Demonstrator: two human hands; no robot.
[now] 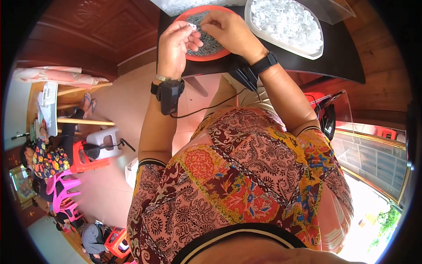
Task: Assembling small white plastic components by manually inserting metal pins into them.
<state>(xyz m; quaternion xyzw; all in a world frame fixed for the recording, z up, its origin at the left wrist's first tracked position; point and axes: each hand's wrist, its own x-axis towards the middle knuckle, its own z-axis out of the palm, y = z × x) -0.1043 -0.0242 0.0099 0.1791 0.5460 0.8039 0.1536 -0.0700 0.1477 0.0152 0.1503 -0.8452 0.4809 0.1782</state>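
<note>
Over a round orange-red bowl (214, 56) full of grey nails (205, 47), my two hands are close together. My left hand (176, 42) pinches a small white plastic clip (192, 27) between thumb and forefinger, its other fingers curled loosely. Just right of it, my right hand (226, 31) is bent down over the nails with thumb and fingertips pressed together. Whatever those fingertips hold is too small or hidden to make out. To the right of the bowl stands a white plastic tub (313, 56), heaped with similar small white plastic pieces (285, 22).
Both containers stand on a dark table (334, 70). Another translucent container (198, 5) sits behind the bowl. A black device (169, 97) is strapped to my left wrist, with a cable (206, 110) running toward my right wrist. Other people sit at far left near pink stools (63, 189).
</note>
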